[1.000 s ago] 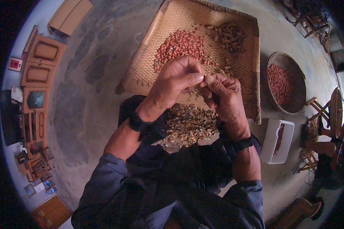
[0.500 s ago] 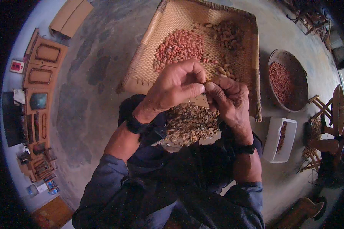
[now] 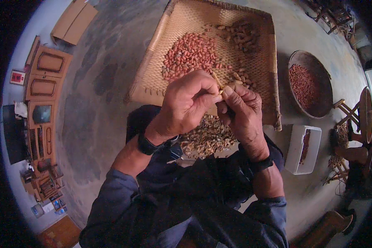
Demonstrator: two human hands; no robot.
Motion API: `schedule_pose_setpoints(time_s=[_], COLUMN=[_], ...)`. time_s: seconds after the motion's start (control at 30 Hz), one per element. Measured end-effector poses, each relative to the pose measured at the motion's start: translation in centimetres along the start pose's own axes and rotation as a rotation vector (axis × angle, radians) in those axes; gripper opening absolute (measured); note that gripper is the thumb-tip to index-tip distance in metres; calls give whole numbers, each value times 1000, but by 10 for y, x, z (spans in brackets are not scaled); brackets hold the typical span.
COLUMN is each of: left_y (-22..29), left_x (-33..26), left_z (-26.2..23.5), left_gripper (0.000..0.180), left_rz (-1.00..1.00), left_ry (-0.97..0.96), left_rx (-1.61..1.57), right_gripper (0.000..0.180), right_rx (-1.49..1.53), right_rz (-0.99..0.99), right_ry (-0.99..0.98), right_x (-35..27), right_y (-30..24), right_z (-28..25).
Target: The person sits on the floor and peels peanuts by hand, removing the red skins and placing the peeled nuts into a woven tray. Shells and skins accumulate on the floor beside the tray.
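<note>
My left hand (image 3: 189, 101) and my right hand (image 3: 244, 109) meet fingertip to fingertip over the near edge of a woven tray (image 3: 151, 62). Between their thumbs and forefingers is a small yellowish peanut (image 3: 220, 88), mostly hidden by the fingers. Both hands are closed in a pinch on it. Red shelled peanut kernels (image 3: 189, 53) lie heaped in the tray. Unshelled peanuts (image 3: 244, 35) are gathered toward its far right, and several paler ones (image 3: 242, 77) lie just beyond my right hand. Below my hands, a pile of broken shells (image 3: 206, 136) lies between my knees.
To the right stand a round basket (image 3: 323, 93) with red kernels and a white box (image 3: 293, 155) holding some more. Wooden stools (image 3: 346, 112) are at the far right. A wooden cabinet (image 3: 45, 87) lines the left wall, with a cardboard box (image 3: 74, 20) beyond it.
My left hand has turned, its fingers curling in closer to the right hand's. A bit of yellowish shell now shows between the fingertips. The view has shifted slightly.
</note>
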State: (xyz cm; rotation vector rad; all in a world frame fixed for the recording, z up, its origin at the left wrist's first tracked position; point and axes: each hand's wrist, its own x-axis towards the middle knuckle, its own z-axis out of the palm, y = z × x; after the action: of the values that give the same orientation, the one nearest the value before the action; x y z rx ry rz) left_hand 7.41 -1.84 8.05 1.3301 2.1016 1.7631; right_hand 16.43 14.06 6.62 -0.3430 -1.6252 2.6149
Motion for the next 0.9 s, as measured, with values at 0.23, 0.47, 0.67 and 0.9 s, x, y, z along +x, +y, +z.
schedule_pose_setpoints(time_s=[0.23, 0.47, 0.67, 0.9], left_y=[0, 2, 4, -10], left_x=[-3, -2, 1, 2], left_z=[2, -1, -2, -6], left_gripper=[11, 11, 10, 8], left_rz=[-49, -97, -194, -251], left_ry=[61, 12, -16, -117], left_rx=[-224, -405, -543, -640], right_gripper=[26, 22, 21, 19], right_rx=[59, -163, -193, -146], right_rz=[-22, -143, -178, -117], right_ry=[-40, -9, 3, -37], right_x=[1, -3, -6, -8], right_y=[-1, -4, -5, -8], right_z=[2, 3, 5, 0])
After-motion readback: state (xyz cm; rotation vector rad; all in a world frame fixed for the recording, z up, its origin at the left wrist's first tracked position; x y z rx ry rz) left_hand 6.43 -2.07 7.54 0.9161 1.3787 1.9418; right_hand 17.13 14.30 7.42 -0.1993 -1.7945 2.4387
